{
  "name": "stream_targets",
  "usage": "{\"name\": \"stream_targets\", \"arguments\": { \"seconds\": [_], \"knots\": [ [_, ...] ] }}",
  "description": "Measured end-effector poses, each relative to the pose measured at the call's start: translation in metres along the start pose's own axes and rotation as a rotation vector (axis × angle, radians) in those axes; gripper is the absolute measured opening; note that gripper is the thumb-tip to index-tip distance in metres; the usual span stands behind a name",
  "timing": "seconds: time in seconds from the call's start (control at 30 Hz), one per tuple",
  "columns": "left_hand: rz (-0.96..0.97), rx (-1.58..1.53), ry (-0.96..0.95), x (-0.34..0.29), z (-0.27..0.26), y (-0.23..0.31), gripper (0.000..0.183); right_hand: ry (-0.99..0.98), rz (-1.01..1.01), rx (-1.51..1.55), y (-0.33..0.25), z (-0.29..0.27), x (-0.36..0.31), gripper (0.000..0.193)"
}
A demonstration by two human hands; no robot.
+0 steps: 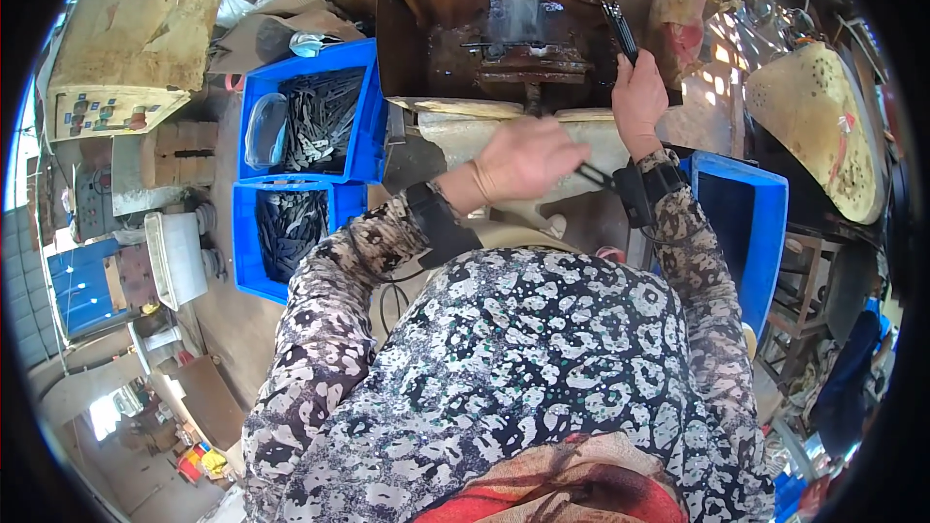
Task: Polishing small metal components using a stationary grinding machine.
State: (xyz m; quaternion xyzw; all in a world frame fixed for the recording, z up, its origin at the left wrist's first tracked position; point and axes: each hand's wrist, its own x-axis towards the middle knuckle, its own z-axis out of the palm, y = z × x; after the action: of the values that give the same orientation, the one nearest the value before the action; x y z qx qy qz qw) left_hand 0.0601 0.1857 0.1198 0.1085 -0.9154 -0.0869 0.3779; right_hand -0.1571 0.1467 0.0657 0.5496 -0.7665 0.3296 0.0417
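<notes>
My left hand (539, 157) is closed in front of the machine, slightly smeared by motion. From its fingers a dark slotted metal strip (594, 175) sticks out toward my right wrist. My right hand (639, 97) is raised at the right side of the machine's trough, wrapped round a small bundle of dark metal strips (622, 34) that points up and away. Between and beyond my hands is a rusty, wet clamp-like rest (535, 66) on a screw. Behind it, a pale blurred spray (523, 10) comes off the machine.
To the left, two blue bins (373, 126) hold many metal strips; a clear plastic container (265, 131) lies in the far one. Another blue bin (775, 194) stands at my right. A wooden-edged trough (465, 107) surrounds the machine. A control box (121, 111) is far left.
</notes>
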Motion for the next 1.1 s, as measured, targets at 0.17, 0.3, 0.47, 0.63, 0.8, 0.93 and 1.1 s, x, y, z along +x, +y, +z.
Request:
{"name": "stream_targets", "arguments": {
  "seconds": [0.17, 0.3, 0.47, 0.63, 0.8, 0.93, 1.1],
  "knots": [
    [-0.711, 0.042, 0.227, -0.002, -0.038, -0.072, 0.055, -0.064, 0.024, -0.056, -0.002, 0.001, 0.0, 0.027],
    [-0.631, 0.185, 0.066, -0.039, -0.049, -0.131, 0.053, -0.103, 0.058, -0.104, -0.001, -0.002, -0.003, 0.027],
    [-0.633, 0.304, -0.302, -0.066, -0.03, -0.145, 0.042, -0.115, 0.061, -0.134, 0.001, -0.004, -0.008, 0.026],
    [-0.658, 0.353, -0.584, -0.055, -0.019, -0.146, 0.024, -0.097, 0.047, -0.138, 0.006, -0.007, -0.012, 0.025],
    [-0.661, 0.362, -0.716, -0.061, 0.011, -0.174, 0.021, -0.096, 0.06, -0.14, 0.0, -0.011, -0.01, 0.024],
    [-0.738, 0.307, -0.691, -0.065, 0.017, -0.178, 0.022, -0.106, 0.055, -0.121, -0.003, -0.013, -0.013, 0.023],
    [-0.886, 0.191, -0.591, -0.051, -0.002, -0.164, 0.022, -0.111, 0.039, -0.094, 0.013, -0.01, -0.012, 0.024]
  ]
}}
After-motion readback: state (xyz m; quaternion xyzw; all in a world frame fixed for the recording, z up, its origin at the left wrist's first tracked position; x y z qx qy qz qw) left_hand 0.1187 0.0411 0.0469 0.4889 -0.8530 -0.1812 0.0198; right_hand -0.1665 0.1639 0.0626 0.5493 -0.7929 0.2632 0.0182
